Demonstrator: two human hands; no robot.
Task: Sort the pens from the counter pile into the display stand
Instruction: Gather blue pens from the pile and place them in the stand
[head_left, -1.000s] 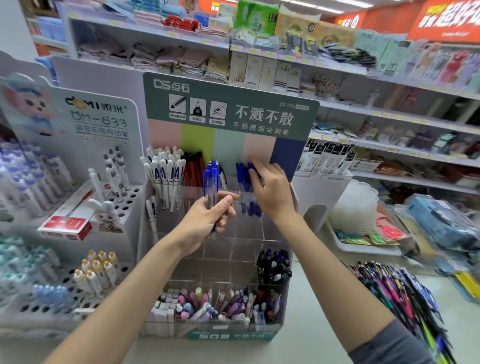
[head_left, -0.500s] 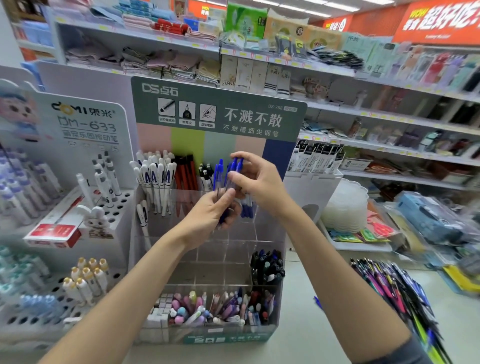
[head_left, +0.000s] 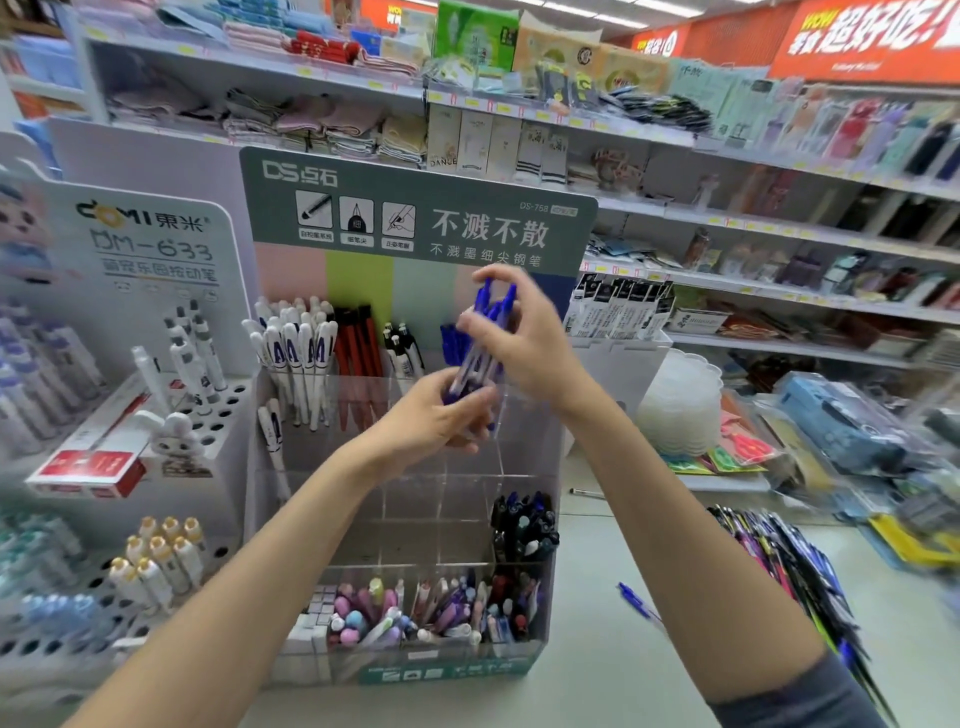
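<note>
Gripping blue pens (head_left: 482, 340) — both hands (head_left: 428, 418) (head_left: 527, 345) over stand (head_left: 395, 501).

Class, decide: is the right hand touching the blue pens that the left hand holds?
Touching. The head view shows the right hand pinching the upper part of the blue pens, whose lower ends the left hand grips.

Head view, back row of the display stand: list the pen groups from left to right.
White pens → red pens → black-and-white pens → blue pens.
</note>
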